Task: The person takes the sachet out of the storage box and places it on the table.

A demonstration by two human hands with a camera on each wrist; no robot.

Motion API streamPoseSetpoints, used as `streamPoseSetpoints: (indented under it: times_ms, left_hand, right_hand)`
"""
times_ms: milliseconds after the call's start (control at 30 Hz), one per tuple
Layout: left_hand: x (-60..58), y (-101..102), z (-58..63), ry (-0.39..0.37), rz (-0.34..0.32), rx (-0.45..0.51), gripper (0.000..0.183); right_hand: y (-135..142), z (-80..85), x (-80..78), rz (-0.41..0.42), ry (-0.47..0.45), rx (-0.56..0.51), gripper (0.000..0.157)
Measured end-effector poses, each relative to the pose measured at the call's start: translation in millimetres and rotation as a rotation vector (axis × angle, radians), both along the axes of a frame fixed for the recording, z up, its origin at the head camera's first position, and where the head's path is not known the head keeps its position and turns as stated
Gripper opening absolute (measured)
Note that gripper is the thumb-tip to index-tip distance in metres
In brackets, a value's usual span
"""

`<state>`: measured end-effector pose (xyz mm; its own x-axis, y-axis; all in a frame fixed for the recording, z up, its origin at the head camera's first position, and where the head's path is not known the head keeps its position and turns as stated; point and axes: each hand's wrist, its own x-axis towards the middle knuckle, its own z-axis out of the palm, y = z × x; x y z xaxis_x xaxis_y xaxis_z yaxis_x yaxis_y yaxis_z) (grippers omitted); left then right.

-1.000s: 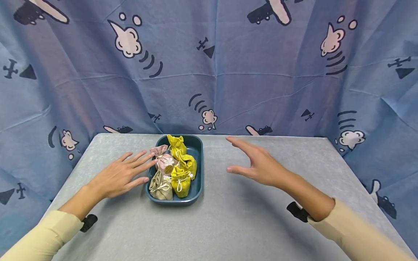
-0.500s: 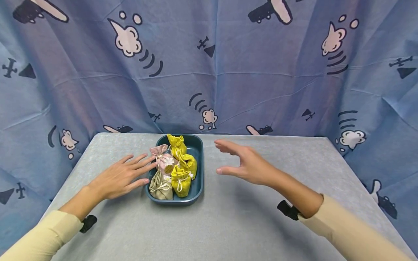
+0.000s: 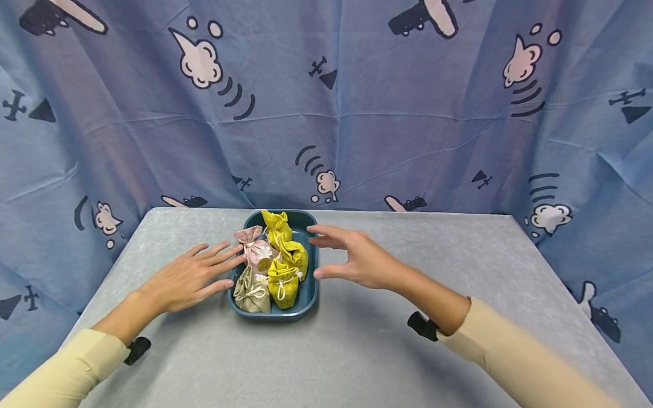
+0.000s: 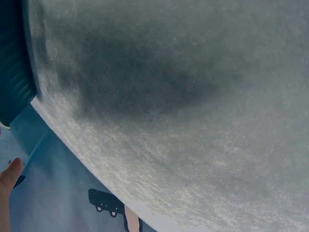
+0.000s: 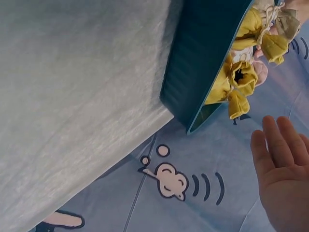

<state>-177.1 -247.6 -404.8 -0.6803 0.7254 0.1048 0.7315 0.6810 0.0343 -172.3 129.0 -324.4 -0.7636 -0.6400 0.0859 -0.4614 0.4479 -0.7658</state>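
A dark teal tray (image 3: 308, 294) stands on the table with several small drawstring pouches in it. Three are yellow, among them the front yellow pouch (image 3: 283, 288); a pink pouch (image 3: 251, 238) and a beige pouch (image 3: 251, 297) lie along the left side. My left hand (image 3: 191, 277) is spread at the tray's left side, its fingertips overlapping the rim near the pink pouch. On the other side my right hand (image 3: 359, 258) has thumb and fingers apart, fingertips right at the right rim. In the right wrist view the right hand (image 5: 285, 164) shows relaxed fingers and holds nothing.
The tray sits near the far edge of a grey cloth-covered table (image 3: 245, 362). Behind and beside it hangs a blue curtain (image 3: 408, 153) with cartoon prints. A black wrist strap (image 3: 423, 327) shows below the right wrist.
My right hand has moved left across the table to the tray's right rim, its thumb and fingers staying apart. The left hand, tray and pouches look unmoved.
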Motion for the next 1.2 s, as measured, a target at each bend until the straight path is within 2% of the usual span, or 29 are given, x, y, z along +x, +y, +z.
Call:
streamPoseSetpoints:
  times_ms: [333,667,933,1200]
  left_hand:
    - [0.3,-0.3,-0.1,-0.012,0.002,0.012,0.058]
    - [1.2,-1.9,-0.6,-0.032,0.02,0.015,0.058]
    - [0.3,-1.5,-1.2,-0.038,0.013,0.03,0.057]
    - [0.0,-1.3,-1.2,-0.045,0.014,0.035,0.057]
  right_hand:
    - [-23.9,-8.3,-3.4,0.006,-0.081,-0.047,0.071]
    - [-46.2,-17.9,-8.7,0.067,-0.102,-0.006,0.072]
    - [-59.1,-21.5,-8.2,0.08,-0.138,-0.008,0.071]
    - [-67.5,-25.7,-9.3,0.074,-0.082,0.032,0.066]
